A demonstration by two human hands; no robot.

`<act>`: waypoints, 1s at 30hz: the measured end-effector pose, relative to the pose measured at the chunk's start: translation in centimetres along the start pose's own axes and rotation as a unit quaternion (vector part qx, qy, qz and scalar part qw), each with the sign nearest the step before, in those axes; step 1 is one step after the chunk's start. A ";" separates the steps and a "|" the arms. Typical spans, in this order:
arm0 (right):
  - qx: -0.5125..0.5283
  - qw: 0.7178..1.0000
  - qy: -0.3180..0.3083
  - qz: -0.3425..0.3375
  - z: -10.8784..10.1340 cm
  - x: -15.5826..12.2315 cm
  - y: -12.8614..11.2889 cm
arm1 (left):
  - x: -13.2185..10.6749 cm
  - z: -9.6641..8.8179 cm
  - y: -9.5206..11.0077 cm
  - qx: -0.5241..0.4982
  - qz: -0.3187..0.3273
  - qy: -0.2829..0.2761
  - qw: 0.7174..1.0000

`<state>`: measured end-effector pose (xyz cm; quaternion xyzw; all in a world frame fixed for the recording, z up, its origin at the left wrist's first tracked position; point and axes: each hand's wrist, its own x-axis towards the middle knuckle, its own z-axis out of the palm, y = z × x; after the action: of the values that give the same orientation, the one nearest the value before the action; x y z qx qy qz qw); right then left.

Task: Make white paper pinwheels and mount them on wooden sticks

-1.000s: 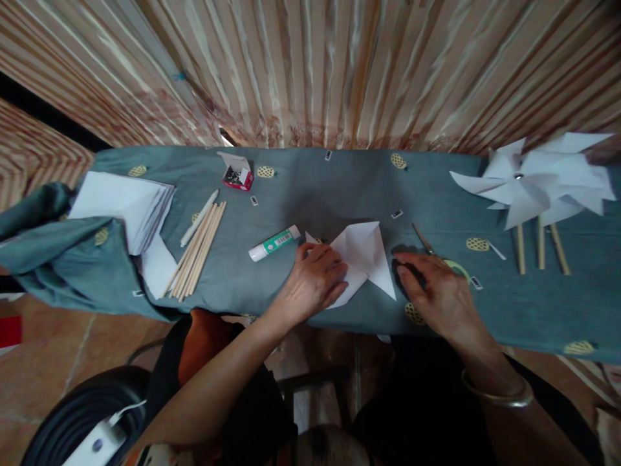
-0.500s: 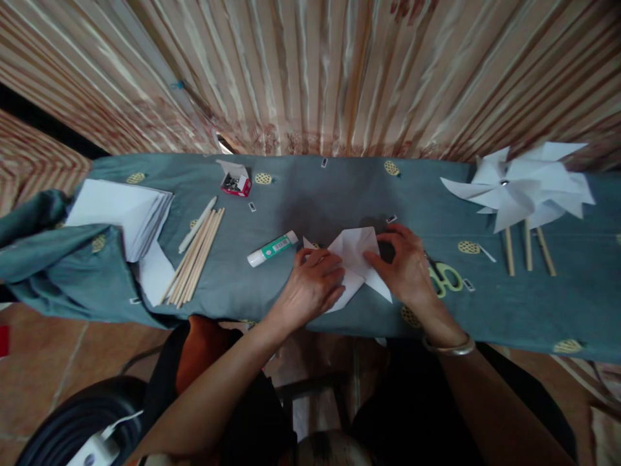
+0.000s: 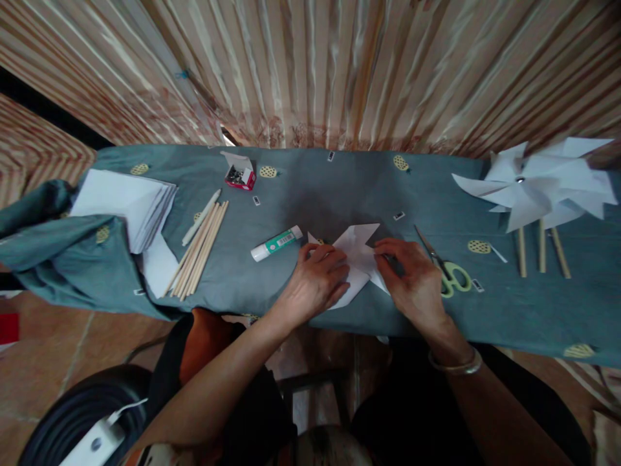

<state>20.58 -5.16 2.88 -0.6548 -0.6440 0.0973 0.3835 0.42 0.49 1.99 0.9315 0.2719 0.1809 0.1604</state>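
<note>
Apparently mid-fold, right hand (image 3: 414, 278) pinches paper (image 3: 359, 244) between fingers; beside them left hand (image 3: 315, 283) presses, grip unclear; folding further needs steady pressure.

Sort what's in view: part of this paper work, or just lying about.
Likely part of the work:
folded white paper, touched by left hand and right hand
glue stick
scissors
wooden sticks
paper stack
red box
pinwheels

Apparently just lying about:
white device with cord
red item, far left
</note>
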 end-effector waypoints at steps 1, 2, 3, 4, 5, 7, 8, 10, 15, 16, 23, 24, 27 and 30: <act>-0.020 0.999 -0.009 -0.046 0.0 -0.2 -0.1 | 0.0 0.0 0.0 0.000 -0.001 -0.002 1.000; -0.039 0.996 -0.018 -0.083 -0.1 -0.4 -0.1 | 0.0 0.0 0.0 -0.001 -0.002 -0.003 1.000; -0.058 0.992 -0.026 -0.109 0.0 -0.6 -0.1 | 0.0 -0.1 0.0 -0.001 -0.003 -0.003 1.000; -0.076 0.989 -0.032 -0.127 0.0 -0.7 0.0 | 0.0 -0.1 0.0 -0.002 -0.002 -0.002 1.000; -0.091 0.985 -0.037 -0.140 0.0 -0.8 0.1 | 0.0 -0.1 0.1 -0.003 -0.002 -0.002 1.000; -0.113 0.980 -0.047 -0.157 0.1 -1.0 0.3 | 0.0 -0.1 0.1 -0.004 -0.001 -0.003 1.000; -0.122 0.978 -0.051 -0.162 0.2 -1.1 0.3 | 0.0 -0.1 0.1 -0.004 0.000 -0.004 1.000; -0.141 0.973 -0.054 -0.173 0.2 -1.1 0.4 | 0.1 -0.1 0.1 -0.002 -0.001 -0.005 1.000; -0.179 0.961 -0.071 -0.197 0.2 -1.1 0.5 | 0.1 0.0 0.0 0.004 0.000 -0.004 1.000; -0.182 0.960 -0.074 -0.200 0.2 -1.1 0.5 | 0.1 0.0 0.0 0.004 0.001 -0.004 1.000; -0.178 0.959 -0.089 -0.202 0.0 -1.1 0.6 | 0.1 -0.1 0.1 0.001 0.002 -0.002 1.000; -0.179 0.959 -0.094 -0.200 0.0 -1.1 0.6 | 0.1 -0.1 0.1 0.001 0.002 -0.003 1.000; -0.181 0.960 -0.115 -0.182 0.0 -1.2 0.5 | 0.1 -0.2 0.2 -0.003 -0.001 -0.010 1.000; -0.181 0.958 -0.133 -0.177 0.0 -1.3 0.6 | 0.1 -0.3 0.2 -0.006 -0.006 -0.017 1.000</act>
<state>20.84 -6.29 2.03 -0.5697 -0.8017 -0.0042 0.1811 0.47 0.46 2.39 0.9319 0.2733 0.1657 0.1716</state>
